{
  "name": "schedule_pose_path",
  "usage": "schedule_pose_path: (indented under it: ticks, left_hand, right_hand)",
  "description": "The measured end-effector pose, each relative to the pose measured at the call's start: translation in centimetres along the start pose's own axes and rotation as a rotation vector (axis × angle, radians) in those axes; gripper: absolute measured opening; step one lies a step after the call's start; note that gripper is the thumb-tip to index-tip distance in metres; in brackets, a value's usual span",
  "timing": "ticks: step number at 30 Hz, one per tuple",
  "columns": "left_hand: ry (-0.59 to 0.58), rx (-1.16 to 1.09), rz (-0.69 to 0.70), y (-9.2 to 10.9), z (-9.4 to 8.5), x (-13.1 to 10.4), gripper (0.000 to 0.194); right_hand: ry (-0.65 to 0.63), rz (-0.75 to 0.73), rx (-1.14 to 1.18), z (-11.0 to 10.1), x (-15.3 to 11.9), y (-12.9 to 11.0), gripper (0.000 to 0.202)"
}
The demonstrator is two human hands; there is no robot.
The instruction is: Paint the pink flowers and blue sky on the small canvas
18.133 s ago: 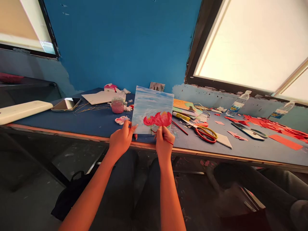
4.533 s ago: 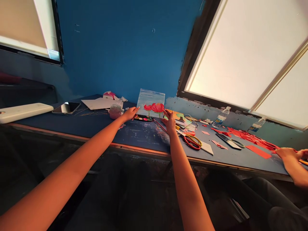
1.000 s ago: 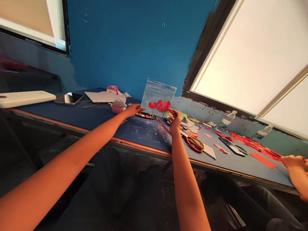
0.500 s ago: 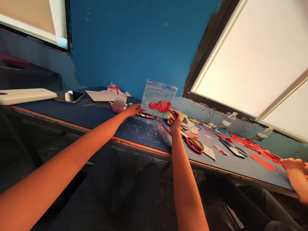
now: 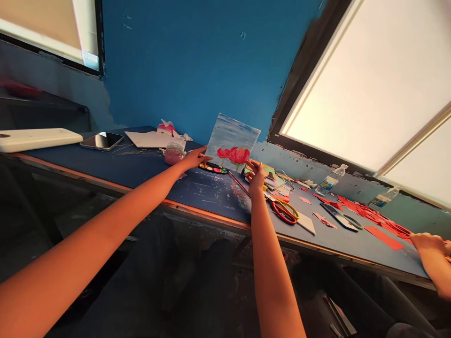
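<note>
A square painting [image 5: 234, 136] with red flowers under a cloudy blue sky stands tilted between my hands, its painted face towards me. My left hand [image 5: 196, 158] grips its left edge near the bottom. At the lower right edge, my right hand [image 5: 256, 176] pinches the board with the fingertips. Just below the painting lies a paint palette [image 5: 214, 169] with several colours, partly hidden behind the board. A thin paintbrush [image 5: 239, 183] slants beside my right hand. Close to my left wrist is a glass jar [image 5: 174, 154] of pinkish water.
Scissors [image 5: 284, 212] with red and yellow handles lie right of my forearm. Phones [image 5: 102, 141], a white board [image 5: 151, 139], bottles [image 5: 331, 180] and red paper scraps [image 5: 369, 211] are along the table. Another person's hand [image 5: 431, 244] is at the far right.
The painting has tilted slightly, its top left corner moving a little up and right. Both of my hands keep hold of it and have barely shifted.
</note>
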State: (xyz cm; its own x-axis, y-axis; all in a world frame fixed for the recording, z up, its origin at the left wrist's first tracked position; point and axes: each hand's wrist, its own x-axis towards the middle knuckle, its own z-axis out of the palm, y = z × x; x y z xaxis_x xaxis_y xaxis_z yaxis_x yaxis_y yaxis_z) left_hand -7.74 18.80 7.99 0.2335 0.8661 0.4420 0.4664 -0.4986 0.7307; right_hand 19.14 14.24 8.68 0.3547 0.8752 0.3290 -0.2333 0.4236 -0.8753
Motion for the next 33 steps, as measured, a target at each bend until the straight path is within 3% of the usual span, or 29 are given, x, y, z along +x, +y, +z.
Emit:
schedule_pose_path:
  ticks: [33]
  left_hand:
    - [-0.065,-0.017,-0.037,0.49,0.06,-0.15,0.097]
  right_hand:
    - [0.004,-0.005,-0.007,-0.37,0.43,0.28,0.034]
